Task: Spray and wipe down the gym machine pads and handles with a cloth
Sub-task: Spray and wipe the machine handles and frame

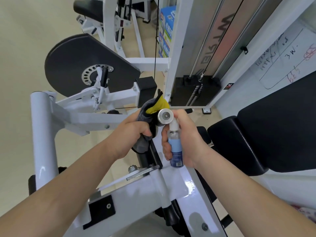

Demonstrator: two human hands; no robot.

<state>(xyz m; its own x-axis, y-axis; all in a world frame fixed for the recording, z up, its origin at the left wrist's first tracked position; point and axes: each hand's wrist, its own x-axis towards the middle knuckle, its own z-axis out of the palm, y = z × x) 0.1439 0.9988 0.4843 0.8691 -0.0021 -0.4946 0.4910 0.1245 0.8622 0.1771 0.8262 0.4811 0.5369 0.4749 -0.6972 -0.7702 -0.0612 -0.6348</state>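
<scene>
White machine frame [148,194] is the biggest item: runs from 7 o'clock up through centre, with an upright tube at 9 o'clock.
Black seat pads [273,130] at 3 o'clock, 2 cushions side by side, touching.
Black cam disc [71,62] at 10 o'clock, with a perforated metal ring near its middle.
Whiteboard [282,57] at 2 o'clock, handwriting on it, mostly unreadable.
Weight stack [193,94] at 1 o'clock, between white uprights, cable hooked to its top.
Blue box [166,28] at 12 o'clock, behind the uprights.
Both forearms enter from 7 and 5 o'clock and meet at centre.
Left hand [135,132]: fingers [145,132] curled tight round the grey-and-yellow cloth [148,113], which is bunched against the handle's black grip; yellow end sticks up toward 12.
Right hand [189,139]: fingers [165,144] wrapped round the spray bottle [175,147], upright, blue label, clear neck; 1 finger lies over the white pump head.
Handle end cap [165,115]: chrome, dead centre, faces the camera. Cloth at its 9 o'clock, touching; bottle just beside it at 6.
</scene>
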